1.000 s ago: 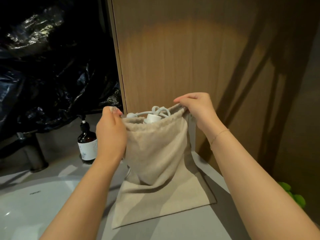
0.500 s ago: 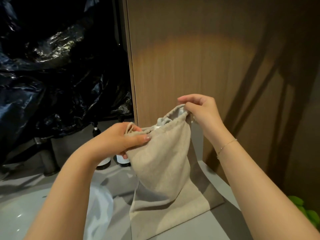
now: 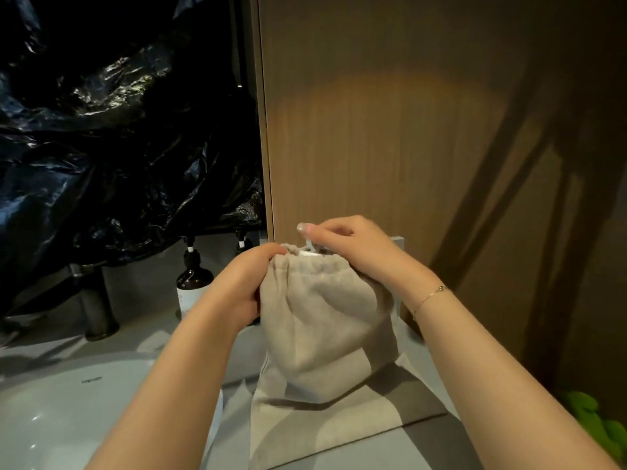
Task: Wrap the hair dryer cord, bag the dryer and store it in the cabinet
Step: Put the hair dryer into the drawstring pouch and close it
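The dryer (image 3: 310, 252) sits inside the beige cloth bag (image 3: 322, 320), with only a sliver of white showing at the gathered mouth, so the wrapping and most of the bagging look done. The bag stands on the grey counter (image 3: 434, 439), its lower part lying flat on the surface. The left hand (image 3: 247, 283) grips the bunched rim on the left side, and the right hand (image 3: 346, 247) pinches something white at the top, probably the drawstring or a loop of cord; which one I cannot tell. What is left, by my reading, is cinching the mouth fully shut and putting the bag in the cabinet.

The wooden cabinet door (image 3: 407, 147) stands closed just behind the bag, so it would have to be opened first. To the left are two dark pump bottles (image 3: 191, 283), a tap (image 3: 95, 300) and the white basin (image 3: 68, 412), with black plastic sheeting (image 3: 118, 130) behind. Something green (image 3: 590, 415) lies at the lower right.
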Demonstrator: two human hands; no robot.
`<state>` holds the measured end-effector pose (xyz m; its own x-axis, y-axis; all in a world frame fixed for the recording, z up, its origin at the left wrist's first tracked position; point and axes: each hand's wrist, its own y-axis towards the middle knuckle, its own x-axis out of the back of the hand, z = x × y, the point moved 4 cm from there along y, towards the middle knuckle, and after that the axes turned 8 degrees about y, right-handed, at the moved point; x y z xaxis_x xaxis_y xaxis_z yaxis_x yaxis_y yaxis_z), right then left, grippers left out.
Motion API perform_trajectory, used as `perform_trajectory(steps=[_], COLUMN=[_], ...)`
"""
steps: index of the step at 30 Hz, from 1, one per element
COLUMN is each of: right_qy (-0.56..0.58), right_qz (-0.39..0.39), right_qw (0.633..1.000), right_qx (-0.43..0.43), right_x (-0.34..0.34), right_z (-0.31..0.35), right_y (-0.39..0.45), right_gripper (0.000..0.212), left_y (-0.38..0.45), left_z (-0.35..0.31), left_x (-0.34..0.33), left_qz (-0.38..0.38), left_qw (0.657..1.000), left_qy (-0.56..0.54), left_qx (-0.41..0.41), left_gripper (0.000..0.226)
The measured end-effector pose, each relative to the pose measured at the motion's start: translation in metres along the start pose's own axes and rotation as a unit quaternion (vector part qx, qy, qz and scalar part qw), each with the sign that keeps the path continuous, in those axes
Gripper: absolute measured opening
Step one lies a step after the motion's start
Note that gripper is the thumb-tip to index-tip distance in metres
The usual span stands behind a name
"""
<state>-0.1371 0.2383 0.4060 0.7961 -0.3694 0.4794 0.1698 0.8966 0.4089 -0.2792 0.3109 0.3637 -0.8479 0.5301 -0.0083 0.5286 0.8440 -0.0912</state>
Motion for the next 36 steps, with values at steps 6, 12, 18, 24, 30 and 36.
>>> perform_trajectory(steps=[6,12,18,24,30,36], right_qy=[0.045,0.079,0.141,0.065,-0.009,-0.149], right_qz=[0.097,0.091,0.093,0.060,-0.035,-0.078], right_qw=[0.993,0.991,0.981,0.993,0.999,0.985], right_qx=[0.045,0.060,0.093,0.076,0.039,-0.028], right_x=[-0.002,0.003,0.010,0.012,0.018,0.037], right_z=[0.013,0.013,0.007,0.003,-0.006,-0.012], right_y=[0.001,-0.001,-0.002,0.001,0.006,0.002], right_gripper=[0.030,0.033,0.038,0.038,0.024,0.052], left_y=[0.012,0.023,0.025,0.021,0.004,-0.008], left_z=[0.007,0.017,0.037,0.016,-0.011,-0.023], left_x=[0.013,0.025,0.014,0.024,0.028,0.028], left_qz=[-0.071,-0.117,-0.087,-0.048,-0.112,-0.246], left_qw=[0.997,0.993,0.989,0.997,0.978,0.890], left_qy=[0.029,0.012,0.110,-0.048,0.102,0.300], left_qx=[-0.027,-0.012,0.048,-0.027,-0.144,-0.239], left_gripper=[0.033,0.032,0.016,0.029,0.034,0.017])
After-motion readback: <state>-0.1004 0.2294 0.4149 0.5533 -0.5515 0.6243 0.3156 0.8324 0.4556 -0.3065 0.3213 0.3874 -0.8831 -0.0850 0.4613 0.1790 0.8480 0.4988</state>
